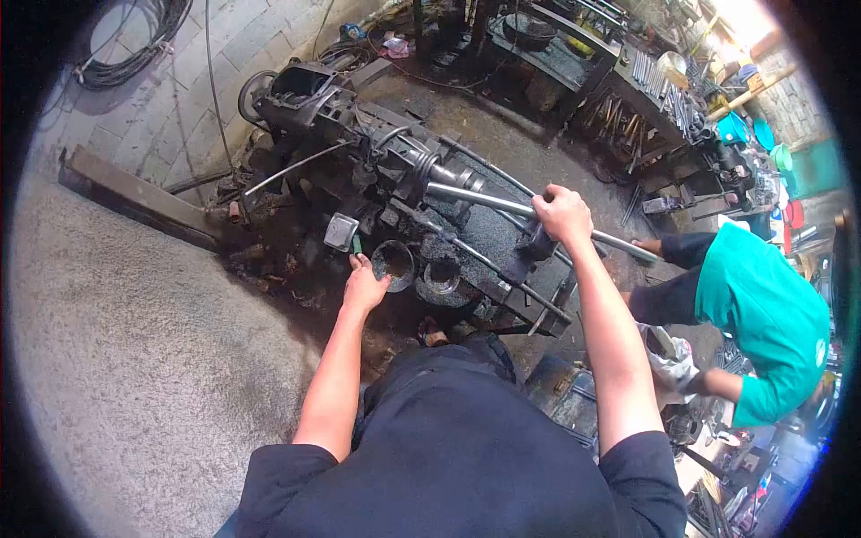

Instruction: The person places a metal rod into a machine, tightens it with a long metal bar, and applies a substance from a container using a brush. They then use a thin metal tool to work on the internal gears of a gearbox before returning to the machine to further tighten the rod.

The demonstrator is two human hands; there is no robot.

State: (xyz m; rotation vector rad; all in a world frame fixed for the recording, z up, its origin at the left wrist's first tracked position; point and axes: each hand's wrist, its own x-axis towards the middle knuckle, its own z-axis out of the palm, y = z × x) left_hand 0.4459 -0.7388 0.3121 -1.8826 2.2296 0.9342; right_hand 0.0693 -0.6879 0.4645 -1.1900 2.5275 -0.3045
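- The right hand (562,215) is gripping a long metal pipe (489,203) with the fingers closed around it.
- The metal pipe is lying at a slant across the top of a black, greasy machine assembly (359,125), which is standing on the floor (134,359).
- The left hand (363,287) is closing around a green-handled tool (355,244); its grey square head (341,231) is pointing up, just beside the assembly.
- A round housing (393,263) is sitting open just to the right of the left hand.
- Another person in a teal shirt (762,305) is crouching at the right; 1 white mark (819,351) is showing on the shirt, but it is too small to read.
- A worktop (574,58) with many tools is standing behind.
- A cable coil (126,54) is lying on the floor at the upper left.
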